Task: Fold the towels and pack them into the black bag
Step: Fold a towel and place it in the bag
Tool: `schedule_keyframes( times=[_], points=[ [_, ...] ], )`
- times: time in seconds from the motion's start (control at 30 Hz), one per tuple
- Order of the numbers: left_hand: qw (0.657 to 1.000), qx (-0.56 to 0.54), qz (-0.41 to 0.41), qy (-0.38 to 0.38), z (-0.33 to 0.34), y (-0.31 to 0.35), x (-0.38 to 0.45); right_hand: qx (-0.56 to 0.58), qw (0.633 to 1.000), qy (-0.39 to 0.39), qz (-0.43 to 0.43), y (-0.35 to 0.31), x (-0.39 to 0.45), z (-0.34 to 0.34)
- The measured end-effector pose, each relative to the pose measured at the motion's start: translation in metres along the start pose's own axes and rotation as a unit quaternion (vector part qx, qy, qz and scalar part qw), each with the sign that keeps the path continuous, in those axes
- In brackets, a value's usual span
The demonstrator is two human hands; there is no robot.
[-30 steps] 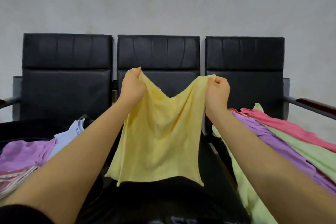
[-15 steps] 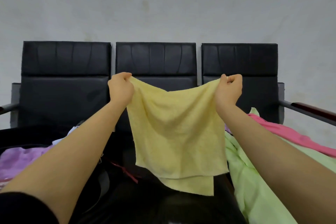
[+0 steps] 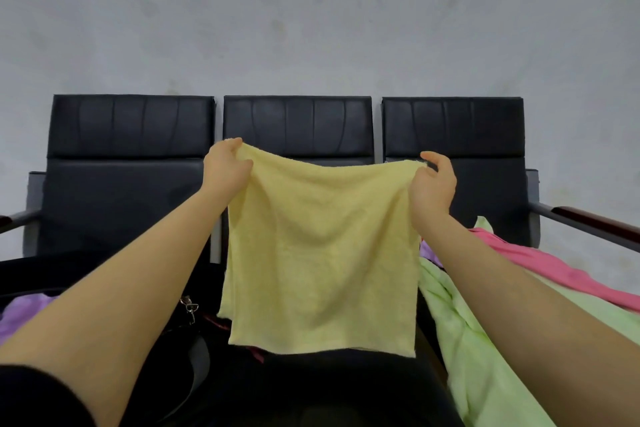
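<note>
the left hand (image 3: 227,168) and right hand (image 3: 431,189) pinch the yellow towel's (image 3: 322,260) top corners, now spread wider, hanging doubled at 12 o'clock above the black bag (image 3: 311,388), ready for another fold.

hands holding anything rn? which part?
Yes: the yellow towel, hanging in the air. The left hand grips its top left corner; the right hand pinches its top right corner.

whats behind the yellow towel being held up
The middle black chair: its upper backrest shows above the yellow towel. The towel, held by the left hand and right hand, covers the lower backrest and seat.
</note>
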State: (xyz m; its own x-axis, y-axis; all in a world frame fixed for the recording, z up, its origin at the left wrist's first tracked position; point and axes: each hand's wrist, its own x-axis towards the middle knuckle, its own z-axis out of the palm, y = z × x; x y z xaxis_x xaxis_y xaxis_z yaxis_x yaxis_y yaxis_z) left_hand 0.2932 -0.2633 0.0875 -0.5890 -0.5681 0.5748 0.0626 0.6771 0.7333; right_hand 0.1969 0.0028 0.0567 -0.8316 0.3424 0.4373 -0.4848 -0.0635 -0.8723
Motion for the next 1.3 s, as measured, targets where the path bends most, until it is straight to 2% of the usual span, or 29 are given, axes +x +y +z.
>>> schedule_keyframes(
  times=[0.13, 0.3, 0.4, 0.53, 0.73, 0.83, 0.97, 1.03, 1.13, 1.3],
  points=[
    [1.000, -0.008, -0.011, 0.007, 0.002, -0.008, -0.002, -0.095, 0.995, -0.034, -0.009, 0.008, -0.001, -0.005],
    [0.999, -0.017, -0.027, 0.009, 0.008, -0.016, -0.012, -0.217, 0.970, -0.100, -0.036, 0.022, -0.001, -0.010],
    [0.998, -0.027, -0.042, 0.025, 0.012, -0.018, -0.018, -0.246, 0.964, -0.087, -0.051, 0.024, -0.002, -0.009],
    [0.997, -0.045, -0.047, 0.053, 0.015, -0.024, -0.016, -0.228, 0.972, -0.045, -0.043, 0.026, 0.001, -0.010],
    [0.990, -0.086, -0.067, 0.084, 0.008, -0.019, -0.003, -0.104, 0.994, 0.013, -0.024, 0.017, 0.009, -0.015],
    [0.990, -0.116, -0.052, 0.055, 0.006, -0.010, 0.002, -0.048, 0.998, 0.010, -0.030, 0.006, 0.010, -0.015],
    [0.998, -0.042, -0.013, -0.036, 0.007, 0.003, 0.009, 0.001, 0.999, -0.025, -0.026, -0.007, 0.008, -0.014],
    [0.999, 0.015, 0.023, -0.018, 0.007, 0.005, 0.013, 0.019, 0.999, -0.022, -0.029, -0.012, 0.008, -0.014],
    [0.999, 0.020, 0.025, -0.006, 0.006, 0.003, 0.014, 0.045, 0.999, 0.017, -0.019, -0.012, 0.009, -0.015],
    [0.999, 0.026, 0.030, -0.003, 0.007, -0.008, 0.014, -0.008, 0.996, 0.085, -0.020, -0.003, 0.011, -0.017]
  ],
)
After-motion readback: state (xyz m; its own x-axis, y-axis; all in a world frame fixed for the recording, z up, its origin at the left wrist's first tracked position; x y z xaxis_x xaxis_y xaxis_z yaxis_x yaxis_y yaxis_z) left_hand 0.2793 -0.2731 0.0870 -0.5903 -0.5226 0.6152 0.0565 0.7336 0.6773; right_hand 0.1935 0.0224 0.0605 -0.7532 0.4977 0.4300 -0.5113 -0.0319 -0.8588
